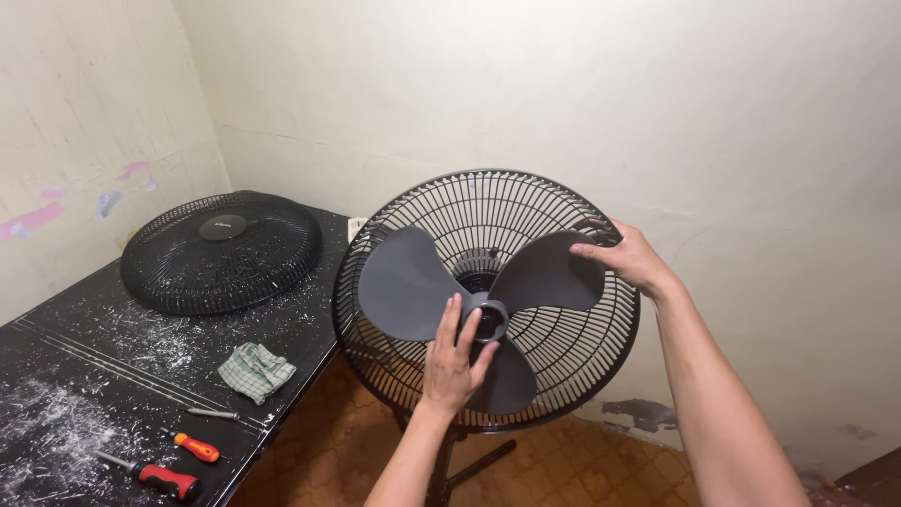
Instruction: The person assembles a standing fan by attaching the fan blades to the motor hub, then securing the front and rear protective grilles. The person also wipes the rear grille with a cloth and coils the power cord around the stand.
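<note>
left hand (452, 361) on fan hub (490, 320); right hand (631, 258) grips grey blade (549, 274).

The fan blades (413, 282) at mid-frame look like matt grey plastic, smooth. The rear grille (563, 366) behind them is thin black wire with a slight sheen. At left, the desk (84, 347) is glossy black, dusted with pale scuffs. The checked rag (255, 370) is soft cloth. The walls (657, 94) show rough, peeling paint.
</note>
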